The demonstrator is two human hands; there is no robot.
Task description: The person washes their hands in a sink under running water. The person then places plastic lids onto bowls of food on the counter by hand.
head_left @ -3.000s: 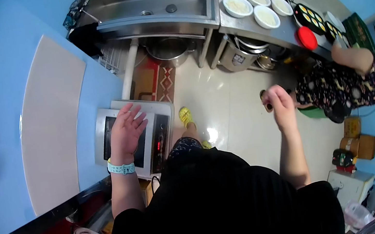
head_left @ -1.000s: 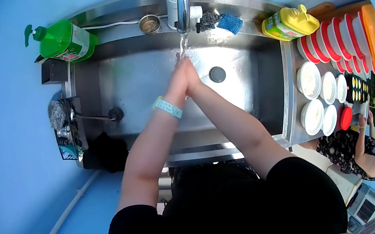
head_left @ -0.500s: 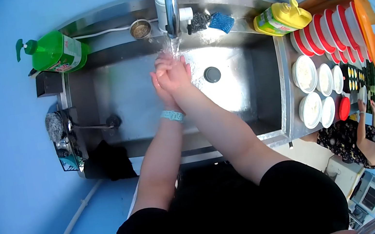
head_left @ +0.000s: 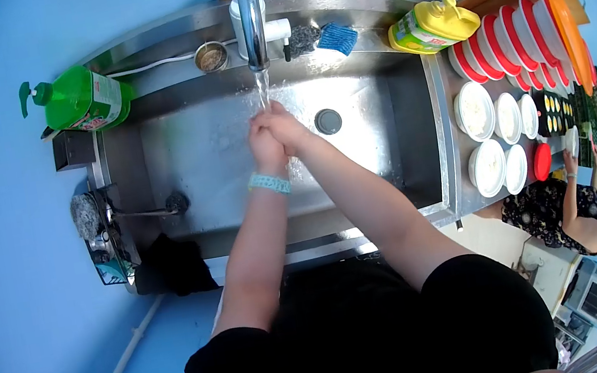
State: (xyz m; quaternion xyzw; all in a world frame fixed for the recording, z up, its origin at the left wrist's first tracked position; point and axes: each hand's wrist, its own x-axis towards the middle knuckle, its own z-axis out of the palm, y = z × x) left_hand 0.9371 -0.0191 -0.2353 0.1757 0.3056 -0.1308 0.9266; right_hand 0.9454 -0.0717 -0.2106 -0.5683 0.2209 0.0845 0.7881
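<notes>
Under the stream of water from the faucet (head_left: 253, 29), my two hands are clasped together over the sink (head_left: 197, 136). My left hand (head_left: 265, 145), with a turquoise patterned band (head_left: 269, 184) on its wrist, is closed against the right one. My right hand (head_left: 291, 130) wraps over the left from the other side, its fingers pressed around it. Some fingertips are hidden where the hands overlap. To the right of them, the dark round drain plug (head_left: 328, 121) lies on the sink floor.
A green soap bottle (head_left: 85, 99) stands left; a yellow bottle (head_left: 435, 24) stands right. On the back ledge are a small metal cup (head_left: 211, 56), steel wool (head_left: 303, 39) and a blue sponge (head_left: 338, 39). White bowls (head_left: 475, 112) fill the right counter. A co-worker (head_left: 552, 212) works beyond.
My hands have turned and closed more tightly together, with fewer fingers spread. They sit slightly lower beneath the water. The view has shifted a little.
</notes>
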